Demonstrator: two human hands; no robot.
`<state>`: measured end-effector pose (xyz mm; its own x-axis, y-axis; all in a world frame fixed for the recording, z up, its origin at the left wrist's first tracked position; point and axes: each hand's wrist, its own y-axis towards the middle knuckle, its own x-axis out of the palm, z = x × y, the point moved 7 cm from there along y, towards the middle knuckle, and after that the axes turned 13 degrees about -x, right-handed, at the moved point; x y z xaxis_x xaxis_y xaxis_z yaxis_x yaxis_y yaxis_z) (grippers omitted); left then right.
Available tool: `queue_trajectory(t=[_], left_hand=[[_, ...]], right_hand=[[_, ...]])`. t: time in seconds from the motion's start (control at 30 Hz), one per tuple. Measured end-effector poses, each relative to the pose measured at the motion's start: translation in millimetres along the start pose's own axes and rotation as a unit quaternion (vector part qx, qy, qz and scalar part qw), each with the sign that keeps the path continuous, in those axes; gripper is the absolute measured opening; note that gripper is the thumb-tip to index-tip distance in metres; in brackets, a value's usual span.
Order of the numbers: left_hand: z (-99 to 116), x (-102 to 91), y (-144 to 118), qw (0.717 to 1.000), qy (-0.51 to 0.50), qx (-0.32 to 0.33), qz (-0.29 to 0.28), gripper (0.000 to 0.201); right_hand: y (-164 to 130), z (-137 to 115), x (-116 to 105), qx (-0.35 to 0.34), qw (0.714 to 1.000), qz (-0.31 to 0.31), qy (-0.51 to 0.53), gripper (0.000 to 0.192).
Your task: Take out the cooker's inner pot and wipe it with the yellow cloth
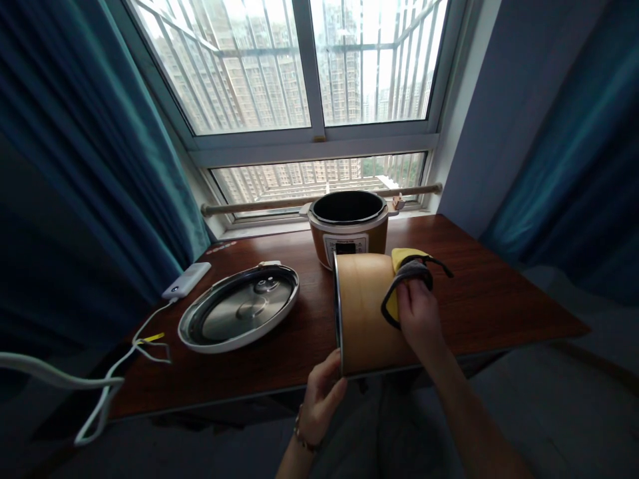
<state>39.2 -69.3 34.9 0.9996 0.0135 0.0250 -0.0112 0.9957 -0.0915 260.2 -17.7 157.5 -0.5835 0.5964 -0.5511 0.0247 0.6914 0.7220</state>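
Note:
A gold-coloured inner pot (pixel 369 313) is tipped on its side at the table's front edge, its rim facing left. My left hand (pixel 323 392) grips the lower part of that rim, thumb and fingers closed on it. In my right hand (pixel 419 309) is a yellow and grey cloth (pixel 405 267) with dark edging, pressed against the pot's outer base. Behind the pot stands an electric pressure cooker (pixel 349 229), uncovered, with a dark interior and a control panel in front. The inside of the tilted pot is hidden from me.
A round lid (pixel 244 309) lies with its metal underside up on the brown table (pixel 474 286), left of the pot. Farther left are a white power strip (pixel 186 280) and white cables (pixel 107 382). A window (pixel 319 153) stands behind, with blue curtains (pixel 100 133) beside it.

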Motion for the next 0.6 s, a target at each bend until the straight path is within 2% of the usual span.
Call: queue_trajectory(t=[0.13, 0.2, 0.3, 0.43, 0.5, 0.6], left_hand=[[37, 9.9, -4, 0.998, 0.053, 0.017, 0.034, 0.048], [44, 17.5, -4, 0.996, 0.057, 0.021, 0.067, 0.051], [34, 25.0, -5, 0.989, 0.069, 0.041, 0.128, 0.054], [10, 21.5, -12, 0.967, 0.105, 0.107, 0.207, 0.053], [3, 20.5, -12, 0.966, 0.118, 0.127, 0.194, 0.051], [-1, 19.4, -7, 0.976, 0.113, 0.118, 0.146, 0.047]], right_hand=[[-4, -3, -1, 0.009, 1.0, 0.004, 0.001, 0.034], [-5, -4, -1, 0.005, 1.0, 0.0, -0.011, 0.035], [-9, -8, -2, -0.022, 0.999, -0.014, -0.045, 0.035], [-20, -29, 1, -0.098, 0.99, -0.05, -0.085, 0.033], [-26, -47, 3, -0.139, 0.984, -0.056, -0.098, 0.033], [-32, -80, 7, -0.211, 0.973, -0.045, -0.08, 0.033]])
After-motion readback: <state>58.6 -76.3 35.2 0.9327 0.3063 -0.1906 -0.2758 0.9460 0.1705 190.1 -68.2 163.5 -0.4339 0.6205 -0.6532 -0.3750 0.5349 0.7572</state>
